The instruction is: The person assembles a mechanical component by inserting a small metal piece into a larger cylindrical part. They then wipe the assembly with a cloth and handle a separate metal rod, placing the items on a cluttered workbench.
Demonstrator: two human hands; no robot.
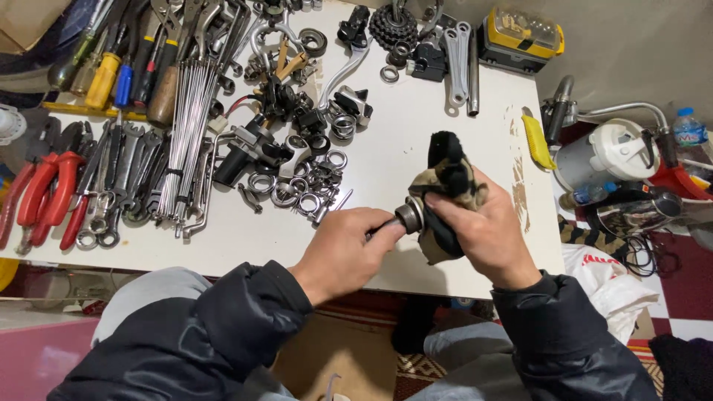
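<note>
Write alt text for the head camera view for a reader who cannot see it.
A person's left hand holds a small round metal part against a dirty rag gripped in the right hand, above a white table. Wrenches, red pliers and metal rings lie across it.

The rag (448,186) covers most of the round metal part (409,215); only its end shows. Left fingers (382,226) hide whatever they pinch. Red-handled pliers (41,194) are cut off at the left edge.
</note>
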